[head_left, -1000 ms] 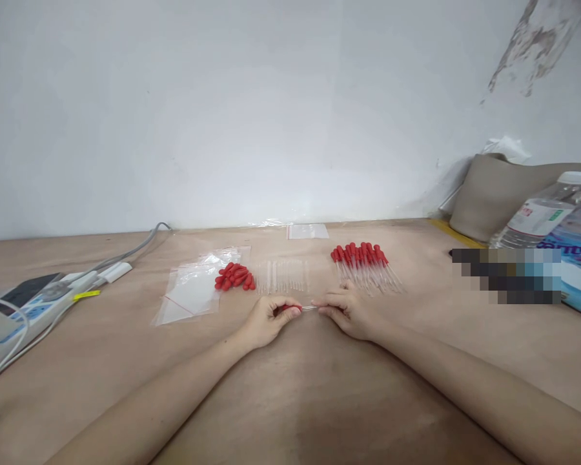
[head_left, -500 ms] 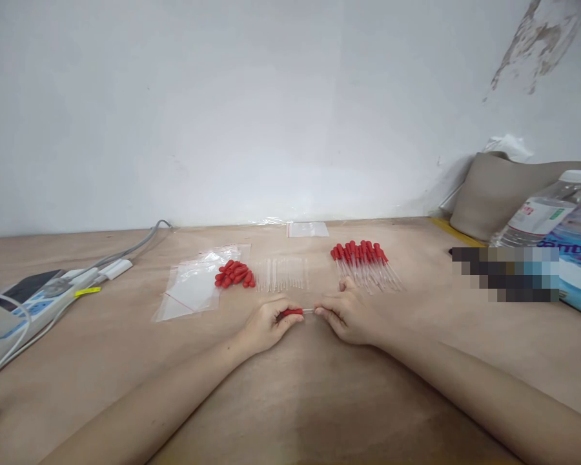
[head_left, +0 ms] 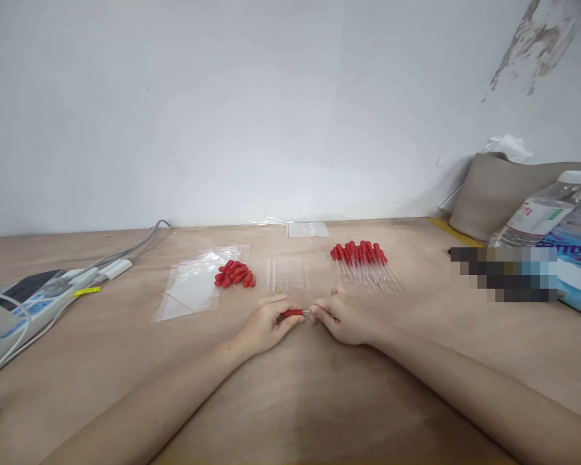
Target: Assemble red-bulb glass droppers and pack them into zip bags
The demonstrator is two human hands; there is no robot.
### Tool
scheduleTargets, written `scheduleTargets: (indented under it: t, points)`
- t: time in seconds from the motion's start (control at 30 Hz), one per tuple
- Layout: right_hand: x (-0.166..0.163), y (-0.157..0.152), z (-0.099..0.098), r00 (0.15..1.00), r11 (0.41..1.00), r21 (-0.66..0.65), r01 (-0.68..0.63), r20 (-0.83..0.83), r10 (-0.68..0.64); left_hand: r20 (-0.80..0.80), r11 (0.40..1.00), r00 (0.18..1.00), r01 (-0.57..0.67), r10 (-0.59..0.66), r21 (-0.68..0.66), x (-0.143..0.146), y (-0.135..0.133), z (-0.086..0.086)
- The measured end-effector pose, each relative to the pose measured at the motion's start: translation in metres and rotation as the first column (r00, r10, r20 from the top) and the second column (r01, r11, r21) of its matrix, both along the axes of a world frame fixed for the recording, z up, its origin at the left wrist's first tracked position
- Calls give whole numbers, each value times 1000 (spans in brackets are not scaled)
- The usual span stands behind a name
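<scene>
My left hand (head_left: 268, 325) pinches a red rubber dropper bulb (head_left: 293, 312) between thumb and fingers. Out of the bulb's right end runs a thin clear glass tube (head_left: 306, 312), which the closed fingers of my right hand (head_left: 341, 318) grip; the rest of the tube is hidden in that hand. Beyond my left hand lies a pile of loose red bulbs (head_left: 233, 274). Beside it, bare clear tubes (head_left: 278, 274) are lined up in a row. Past my right hand rests a bunch of droppers (head_left: 361, 255) with red bulbs on their tubes.
Clear zip bags (head_left: 191, 287) lie left of the loose bulbs, and another small bag (head_left: 308, 229) is by the wall. A power strip (head_left: 43, 303) with cables is at far left. At right stand a plastic bottle (head_left: 537, 210) and a grey-brown container (head_left: 484, 194).
My right hand has shifted slightly left, closer to the bulb, so less of the tube shows between my hands. My left hand stays in place.
</scene>
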State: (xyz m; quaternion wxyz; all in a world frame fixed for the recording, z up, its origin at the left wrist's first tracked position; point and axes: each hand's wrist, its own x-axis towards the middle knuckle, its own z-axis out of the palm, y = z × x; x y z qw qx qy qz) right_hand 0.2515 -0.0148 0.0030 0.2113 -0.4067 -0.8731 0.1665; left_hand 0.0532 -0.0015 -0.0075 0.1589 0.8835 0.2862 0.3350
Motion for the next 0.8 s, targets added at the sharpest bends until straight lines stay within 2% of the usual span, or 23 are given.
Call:
scheduleTargets:
  t: [0.17,0.27,0.37,0.47,0.53,0.63,0.7,0.8]
  points:
    - [-1,1,0,1000,997,-77,-1,-11,0,-9,999,1000,22,-22,32,1,1,1]
    - [-1,-1,7,998,999,-41,8,55,-6,9,1000,1000,5,-5,-2,0,5,0]
    - [4,0,18,991,999,-35,4,137,1,52,995,996,-76,79,-65,-3,11,-3]
    - [15,10,28,983,983,-121,138,138,-121,59,972,980,-178,189,-150,-10,16,-7]
    - [23,24,32,947,941,-120,318,96,-307,27,963,978,-197,205,-182,-13,16,-8]
    - [27,49,34,819,819,-52,571,110,-564,-34,966,982,-187,184,-179,-15,15,-7]
    - [24,65,31,729,739,-4,674,164,-664,-55,967,983,-184,177,-174,-15,14,-6]
    - [15,82,22,645,665,47,746,198,-738,-56,966,984,-179,172,-184,-14,13,-4]
